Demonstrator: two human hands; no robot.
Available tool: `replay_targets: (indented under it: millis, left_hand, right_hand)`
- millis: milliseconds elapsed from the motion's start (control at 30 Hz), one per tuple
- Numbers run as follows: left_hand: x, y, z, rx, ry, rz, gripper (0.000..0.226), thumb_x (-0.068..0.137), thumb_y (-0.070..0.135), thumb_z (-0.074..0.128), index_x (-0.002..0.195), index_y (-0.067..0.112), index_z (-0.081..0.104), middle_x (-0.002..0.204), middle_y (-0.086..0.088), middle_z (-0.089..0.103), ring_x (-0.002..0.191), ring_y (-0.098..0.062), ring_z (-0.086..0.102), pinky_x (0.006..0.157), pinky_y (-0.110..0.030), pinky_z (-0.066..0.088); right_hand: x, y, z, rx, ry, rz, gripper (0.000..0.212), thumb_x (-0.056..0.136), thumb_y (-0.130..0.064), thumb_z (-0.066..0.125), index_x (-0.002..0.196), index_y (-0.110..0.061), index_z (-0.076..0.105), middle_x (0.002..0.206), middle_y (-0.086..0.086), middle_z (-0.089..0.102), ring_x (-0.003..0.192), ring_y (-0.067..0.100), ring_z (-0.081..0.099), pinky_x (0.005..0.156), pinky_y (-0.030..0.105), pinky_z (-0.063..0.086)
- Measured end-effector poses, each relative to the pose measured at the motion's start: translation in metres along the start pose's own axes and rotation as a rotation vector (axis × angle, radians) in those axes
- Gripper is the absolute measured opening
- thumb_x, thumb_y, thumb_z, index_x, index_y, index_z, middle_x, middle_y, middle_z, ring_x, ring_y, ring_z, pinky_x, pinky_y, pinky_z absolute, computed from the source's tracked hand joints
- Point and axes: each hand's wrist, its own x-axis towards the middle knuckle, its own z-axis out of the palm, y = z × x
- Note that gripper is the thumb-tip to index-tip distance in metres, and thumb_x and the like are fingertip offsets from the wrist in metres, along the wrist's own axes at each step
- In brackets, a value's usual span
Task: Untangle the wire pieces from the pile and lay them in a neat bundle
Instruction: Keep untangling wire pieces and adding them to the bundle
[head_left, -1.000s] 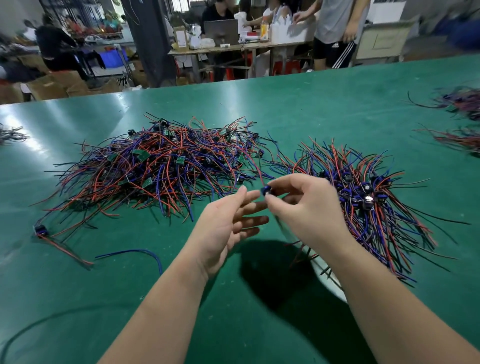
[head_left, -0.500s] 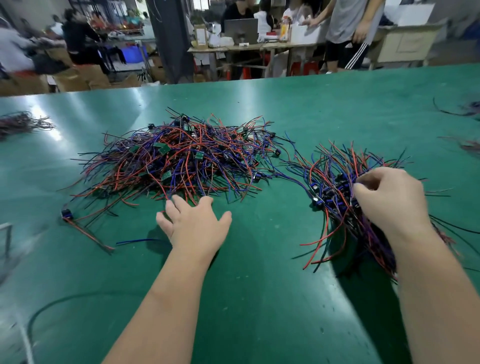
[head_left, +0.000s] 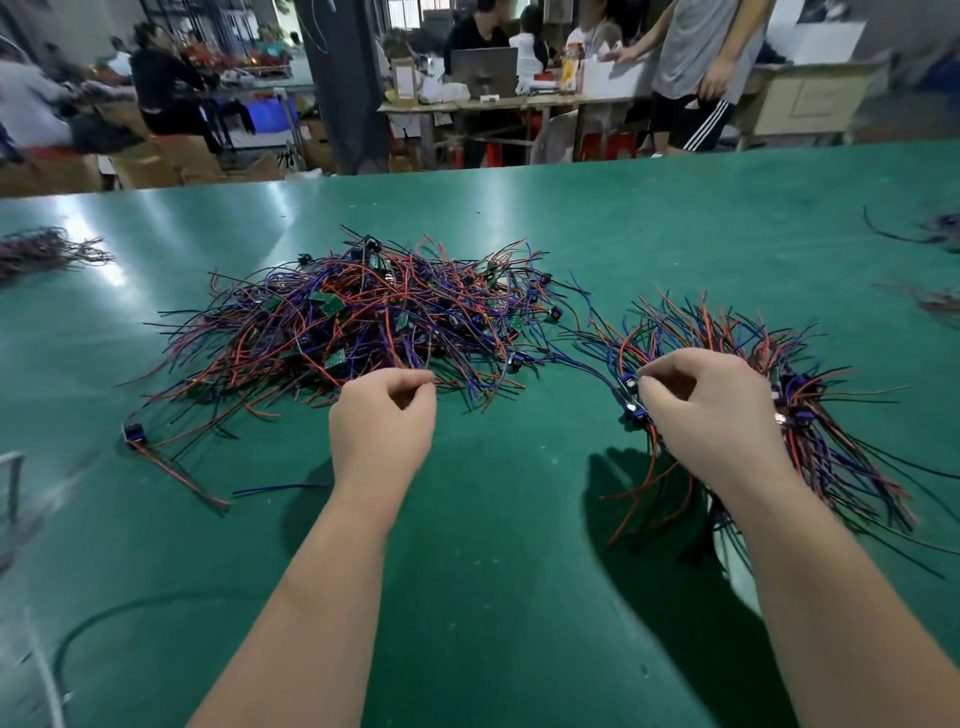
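A tangled pile of red, blue and black wire pieces (head_left: 363, 322) with small green boards and blue connectors lies at the middle of the green table (head_left: 493, 597). To its right lies the fanned bundle (head_left: 737, 338). My left hand (head_left: 384, 431) is at the pile's near edge, fingers curled, thumb and forefinger pinching a thin wire there. My right hand (head_left: 711, 410) rests on the bundle's left side and pinches a wire piece by its blue connector (head_left: 630, 384); the hand hides the bundle's middle.
A loose wire piece with a blue connector (head_left: 136, 434) and a single blue wire (head_left: 280, 488) lie left of my left arm. Smaller wire heaps sit at the far left (head_left: 47, 249) and far right (head_left: 940, 301). A dark cable (head_left: 130, 605) curves at the near left. People stand beyond the table.
My right hand carried a wire piece from the centre over to the bundle. My left hand went flat to the table, then curled its fingers at the pile's near edge.
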Motion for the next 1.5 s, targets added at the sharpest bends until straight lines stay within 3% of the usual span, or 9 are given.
replay_targets:
  millis: [167, 333, 567, 700, 833, 1033, 1167, 1367, 1500]
  left_hand:
    - [-0.030, 0.041, 0.006, -0.720, -0.141, -0.073, 0.018, 0.082, 0.007, 0.066, 0.072, 0.019, 0.074, 0.062, 0.009, 0.069, 0.056, 0.002, 0.055, 0.055, -0.009, 0.043]
    - [-0.060, 0.059, 0.013, -0.761, -0.617, 0.093, 0.015, 0.070, 0.015, 0.059, 0.066, 0.008, 0.071, 0.056, 0.003, 0.066, 0.049, 0.002, 0.054, 0.052, -0.009, 0.040]
    - [-0.042, 0.039, 0.017, -0.289, -0.385, -0.023, 0.049, 0.089, 0.032, 0.060, 0.042, 0.021, 0.065, 0.028, 0.006, 0.026, 0.030, -0.006, 0.025, 0.038, -0.019, 0.021]
    - [-0.028, 0.026, 0.018, -0.088, -0.427, -0.203, 0.048, 0.092, 0.041, 0.050, 0.055, 0.020, 0.072, 0.034, 0.007, 0.046, 0.033, -0.008, 0.038, 0.042, -0.018, 0.028]
    - [-0.025, 0.032, 0.014, -0.616, -0.630, -0.525, 0.058, 0.095, 0.057, 0.035, 0.095, 0.009, 0.067, 0.070, 0.001, 0.073, 0.040, -0.010, 0.056, 0.037, -0.014, 0.036]
    - [-0.024, 0.040, 0.007, -1.207, -0.629, -0.486, 0.039, 0.082, 0.045, 0.051, 0.100, 0.013, 0.064, 0.088, 0.000, 0.075, 0.068, -0.008, 0.070, 0.053, -0.018, 0.055]
    - [-0.024, 0.040, 0.008, -1.345, -0.563, -0.546, 0.027, 0.093, 0.033, 0.048, 0.099, 0.010, 0.062, 0.087, -0.003, 0.075, 0.074, -0.009, 0.072, 0.058, -0.019, 0.057]
    - [-0.027, 0.046, 0.005, -1.420, -0.540, -0.642, 0.017, 0.075, 0.025, 0.066, 0.072, 0.009, 0.071, 0.074, -0.002, 0.073, 0.060, -0.005, 0.068, 0.049, -0.014, 0.052]
    - [-0.027, 0.047, 0.001, -1.324, -0.540, -0.557, 0.027, 0.084, 0.012, 0.061, 0.059, 0.011, 0.070, 0.067, 0.000, 0.071, 0.047, -0.001, 0.061, 0.043, -0.013, 0.049]
  right_hand:
    - [-0.008, -0.018, 0.014, 0.786, -0.414, 0.372, 0.014, 0.096, -0.016, 0.053, 0.099, -0.011, 0.066, 0.080, 0.011, 0.071, 0.063, 0.018, 0.066, 0.062, 0.029, 0.051]
    - [-0.015, -0.026, 0.021, 1.181, -0.650, 0.460, 0.016, 0.089, -0.017, 0.056, 0.100, -0.006, 0.060, 0.066, 0.005, 0.068, 0.053, 0.010, 0.063, 0.051, 0.020, 0.053]
    - [-0.014, -0.022, 0.017, 1.021, -0.506, 0.393, 0.011, 0.088, 0.002, 0.058, 0.085, -0.007, 0.064, 0.078, 0.008, 0.074, 0.061, 0.016, 0.069, 0.050, 0.018, 0.050]
    - [-0.011, -0.020, 0.012, 0.931, -0.365, 0.274, 0.018, 0.086, -0.001, 0.060, 0.084, -0.017, 0.069, 0.080, 0.002, 0.075, 0.060, 0.007, 0.060, 0.050, 0.014, 0.040]
    - [-0.010, -0.022, 0.005, 1.116, -0.382, 0.217, 0.018, 0.078, -0.003, 0.064, 0.080, -0.018, 0.073, 0.080, 0.004, 0.075, 0.057, 0.006, 0.057, 0.053, 0.013, 0.042]
    - [-0.020, -0.025, 0.012, 1.036, -0.633, 0.088, 0.020, 0.063, -0.013, 0.068, 0.078, -0.022, 0.077, 0.080, 0.006, 0.074, 0.065, 0.014, 0.065, 0.060, 0.018, 0.045]
    - [-0.023, -0.024, 0.017, 1.064, -0.719, 0.076, 0.018, 0.065, -0.006, 0.068, 0.076, -0.016, 0.077, 0.078, 0.010, 0.074, 0.078, 0.022, 0.069, 0.070, 0.026, 0.056]
    - [-0.028, -0.026, 0.013, 0.917, -0.937, 0.015, 0.017, 0.073, -0.001, 0.070, 0.076, -0.017, 0.076, 0.074, 0.009, 0.072, 0.073, 0.022, 0.067, 0.068, 0.021, 0.051]
    - [-0.023, -0.023, 0.020, 0.734, -0.765, 0.105, 0.022, 0.086, 0.005, 0.060, 0.078, -0.012, 0.072, 0.076, 0.011, 0.072, 0.063, 0.015, 0.065, 0.062, 0.024, 0.051]
